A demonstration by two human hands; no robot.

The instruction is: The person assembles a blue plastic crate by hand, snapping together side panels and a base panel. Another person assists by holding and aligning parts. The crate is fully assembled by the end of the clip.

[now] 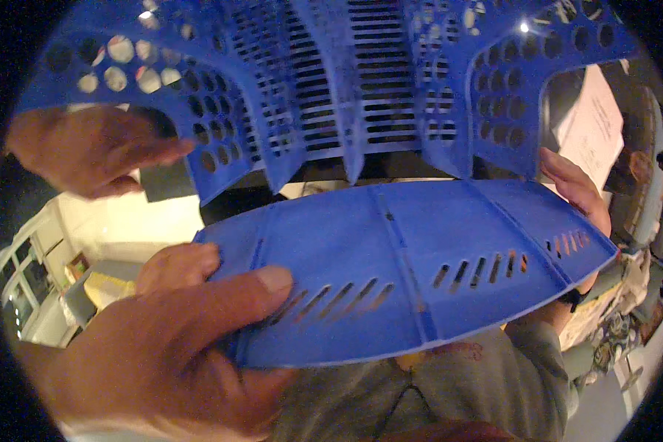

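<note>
Blue panel (331, 243) is sitting betw. L hand (169, 346) & R hand (580, 193), just below the perforated frame (335, 81). L hand is clamping the panel's L end below the frame's L side, thumb pressing on the face near the slots; R hand is gripping the opp. end, below the frame's R side, partly hidden. Panel is looking smooth, same blue as frame, w/ lower edge bowing out, R end tapering, thin ribs crossing it & slanted slots lining up along the lower side. A third hand (99, 151) is reaching w/ fingers extended at the frame's L; can't tell whose, or if touching. White paper (593, 121) is showing R of frame; grey shirt (493, 383) is showing well below it.
</note>
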